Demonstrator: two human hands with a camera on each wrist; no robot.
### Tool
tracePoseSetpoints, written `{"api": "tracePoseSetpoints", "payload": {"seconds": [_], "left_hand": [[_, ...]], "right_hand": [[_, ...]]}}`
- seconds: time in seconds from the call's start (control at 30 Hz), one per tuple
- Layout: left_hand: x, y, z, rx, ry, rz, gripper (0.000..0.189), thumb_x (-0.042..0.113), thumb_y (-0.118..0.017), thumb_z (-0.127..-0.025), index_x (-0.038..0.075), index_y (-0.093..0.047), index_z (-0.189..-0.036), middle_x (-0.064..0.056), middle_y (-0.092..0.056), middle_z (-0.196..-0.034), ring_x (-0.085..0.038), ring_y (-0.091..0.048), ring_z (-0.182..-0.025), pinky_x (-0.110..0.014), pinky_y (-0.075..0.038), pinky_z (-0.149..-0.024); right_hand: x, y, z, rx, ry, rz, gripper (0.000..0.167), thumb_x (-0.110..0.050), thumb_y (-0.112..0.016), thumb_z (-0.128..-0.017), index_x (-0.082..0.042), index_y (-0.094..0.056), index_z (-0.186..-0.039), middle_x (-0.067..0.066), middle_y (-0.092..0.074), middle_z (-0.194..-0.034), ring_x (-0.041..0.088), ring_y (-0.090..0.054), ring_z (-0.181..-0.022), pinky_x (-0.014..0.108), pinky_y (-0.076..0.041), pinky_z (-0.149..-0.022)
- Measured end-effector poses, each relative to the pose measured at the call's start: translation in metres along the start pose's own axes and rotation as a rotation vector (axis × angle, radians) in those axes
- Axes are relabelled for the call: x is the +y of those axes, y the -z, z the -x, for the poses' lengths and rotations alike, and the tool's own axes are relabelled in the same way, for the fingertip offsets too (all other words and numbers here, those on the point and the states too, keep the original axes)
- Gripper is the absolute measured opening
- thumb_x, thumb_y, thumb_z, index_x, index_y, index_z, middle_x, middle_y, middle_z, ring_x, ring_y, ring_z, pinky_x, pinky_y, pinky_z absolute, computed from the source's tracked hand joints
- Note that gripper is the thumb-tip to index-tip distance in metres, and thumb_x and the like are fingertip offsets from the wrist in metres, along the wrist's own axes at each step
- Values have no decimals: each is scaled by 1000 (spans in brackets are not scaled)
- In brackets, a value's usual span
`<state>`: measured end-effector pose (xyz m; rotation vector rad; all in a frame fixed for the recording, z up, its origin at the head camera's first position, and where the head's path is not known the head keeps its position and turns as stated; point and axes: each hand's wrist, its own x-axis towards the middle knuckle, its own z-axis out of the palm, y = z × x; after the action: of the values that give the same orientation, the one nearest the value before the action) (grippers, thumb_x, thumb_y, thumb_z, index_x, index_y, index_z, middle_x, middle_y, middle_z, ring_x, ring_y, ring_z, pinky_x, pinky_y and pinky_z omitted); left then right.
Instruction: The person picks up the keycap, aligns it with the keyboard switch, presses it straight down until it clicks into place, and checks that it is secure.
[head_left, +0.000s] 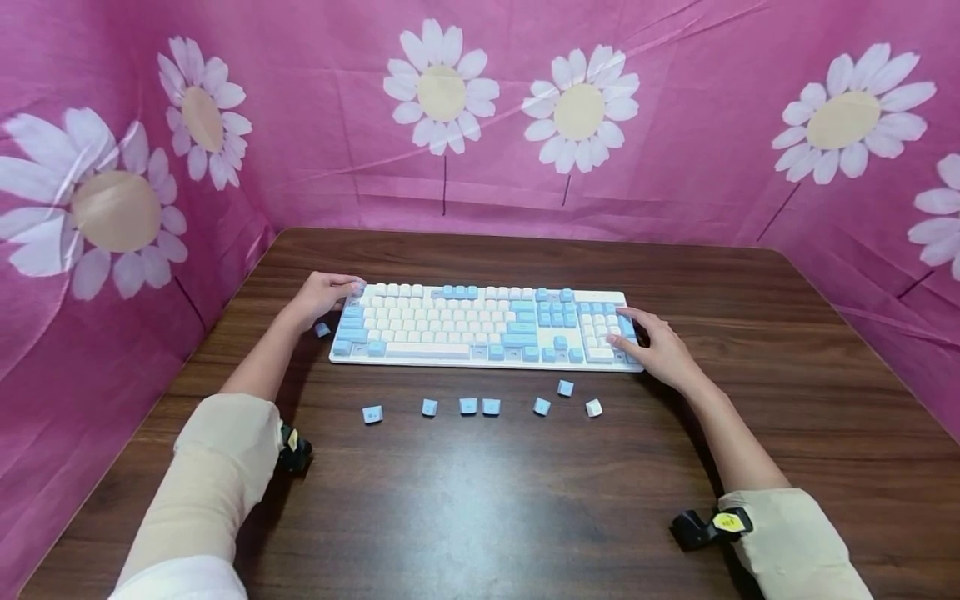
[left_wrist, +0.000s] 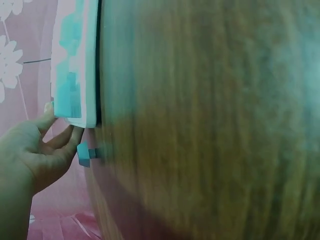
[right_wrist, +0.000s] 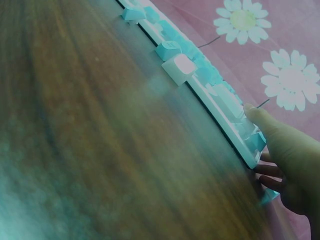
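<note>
A white-and-blue keyboard (head_left: 450, 325) lies across the table, with dark gaps where several keycaps are off. At its upper left corner, my left hand (head_left: 318, 296) grips the end, fingertips at a blue corner key (head_left: 358, 290); in the left wrist view, curled fingers (left_wrist: 62, 140) reach the keyboard's edge. My right hand (head_left: 663, 350) holds the other end, its thumb over the number pad (head_left: 597, 329) and other fingers along the side. Several loose blue keycaps (head_left: 468, 406) and one white keycap (head_left: 594, 408) lie in front. Some left fingertips are hidden.
One blue keycap (head_left: 322, 330) lies beside the keyboard's left end. Another blue piece (right_wrist: 270, 195) shows below the right fingers in the right wrist view. Pink flowered cloth (head_left: 517, 192) hangs behind and at both sides of the brown wooden table (head_left: 450, 517).
</note>
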<state>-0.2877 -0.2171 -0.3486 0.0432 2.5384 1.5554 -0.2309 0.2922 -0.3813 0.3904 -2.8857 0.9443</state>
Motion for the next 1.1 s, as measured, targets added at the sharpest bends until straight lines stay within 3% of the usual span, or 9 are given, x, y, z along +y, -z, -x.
{"api": "tracePoseSetpoints", "payload": {"seconds": [0.33,0.53,0.9,1.0,1.1], "left_hand": [[-7,4,-1,-5,-27,8,38,13,-52,-95,-6,-50,-127,-27,-50,-123,-22,-54,-102,-36,-44,-88],[-8,5,1,-25,-40,27,39,12,-54,-94,-7,-50,-127,-27,-50,-122,-17,-55,-99,-34,-44,-87],[-7,4,-3,0,3,70,39,12,-56,-93,-7,-50,-126,-26,-50,-125,-20,-54,-102,-37,-42,-91],[-6,1,-2,22,-8,37,38,12,-56,-92,-8,-52,-125,-26,-51,-123,-18,-56,-97,-37,-43,-89],[-8,0,-2,74,-42,-72,35,11,-59,-90,-6,-57,-120,-25,-56,-115,-9,-57,-82,-30,-48,-79]], "right_hand": [[3,-2,-1,5,-1,1,62,-38,-61,-88,-2,-41,-135,29,-34,-136,44,-25,-126,61,-11,-100],[5,-3,-1,6,5,3,63,-39,-61,-88,-2,-41,-135,29,-34,-136,44,-25,-126,61,-11,-100],[4,-2,-2,-5,1,-3,63,-38,-60,-88,-1,-40,-136,28,-33,-137,44,-24,-127,60,-9,-101],[4,-2,-2,-2,3,-5,63,-38,-60,-88,-1,-40,-136,29,-34,-137,45,-24,-127,59,-7,-101],[4,-2,-2,-3,6,-5,63,-38,-60,-89,-1,-40,-136,29,-34,-136,44,-24,-127,59,-7,-102]]}}
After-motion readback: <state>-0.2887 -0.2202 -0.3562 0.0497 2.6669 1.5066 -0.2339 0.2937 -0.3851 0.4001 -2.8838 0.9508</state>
